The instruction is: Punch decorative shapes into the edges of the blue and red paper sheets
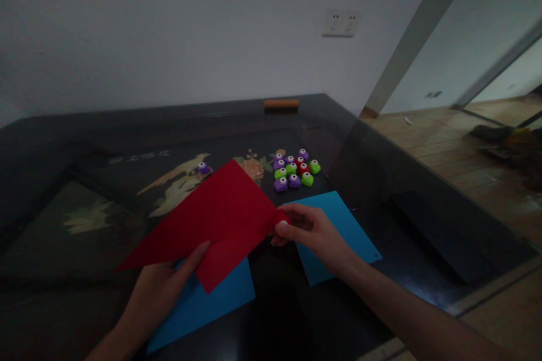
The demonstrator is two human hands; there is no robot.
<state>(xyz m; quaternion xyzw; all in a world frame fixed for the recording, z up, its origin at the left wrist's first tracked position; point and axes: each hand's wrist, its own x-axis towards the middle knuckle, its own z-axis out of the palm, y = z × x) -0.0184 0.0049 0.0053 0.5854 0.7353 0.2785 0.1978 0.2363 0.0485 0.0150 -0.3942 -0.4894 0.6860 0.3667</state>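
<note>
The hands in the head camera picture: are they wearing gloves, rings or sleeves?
No. The left hand and the right hand are both bare, with no gloves, and no rings or watch that I can make out in the dim picture. Both forearms are uncovered too; no sleeve shows as far as the picture's edge.

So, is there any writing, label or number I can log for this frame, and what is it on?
Pale characters on the dark painted glass tabletop: too blurred to read.
White wall socket plate: no legible marking.
Small coloured plastic craft punches, red paper sheet, blue paper sheets: no text visible.
</note>
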